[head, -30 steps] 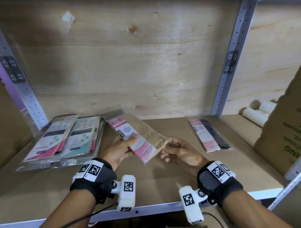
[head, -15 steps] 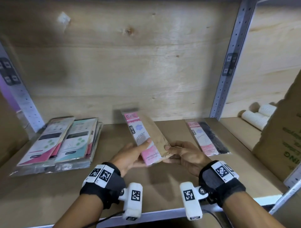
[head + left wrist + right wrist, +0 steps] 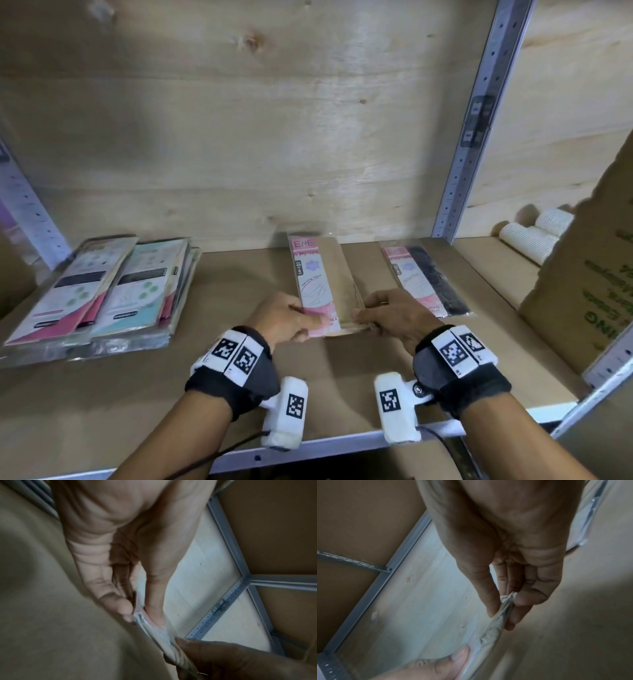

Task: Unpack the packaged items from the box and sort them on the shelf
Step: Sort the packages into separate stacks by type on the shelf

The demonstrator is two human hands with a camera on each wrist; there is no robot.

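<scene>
Both hands hold one flat packet (image 3: pixel 320 287) by its near end, and the rest of it reaches away toward the back wall of the shelf (image 3: pixel 342 383). The left hand (image 3: pixel 284 320) pinches the near left corner, thumb on top over the pink band and fingers below. The right hand (image 3: pixel 399 318) pinches the near right corner the same way, with the clear wrapper crumpled between thumb and curled fingers in the right wrist view. The packet seems to be low over the shelf board; I cannot tell if it touches it. On its top end I read "ENE" in a pink field; the smaller print is too blurred. To the right of the packet lies a similar packet with black content (image 3: pixel 423 279), with the same pink label. To the left lies a stack of packets (image 3: pixel 102 291) with pink and teal cards. Far to the right stands a cardboard box (image 3: pixel 589 284) with green letters, only "NG" clear.
</scene>
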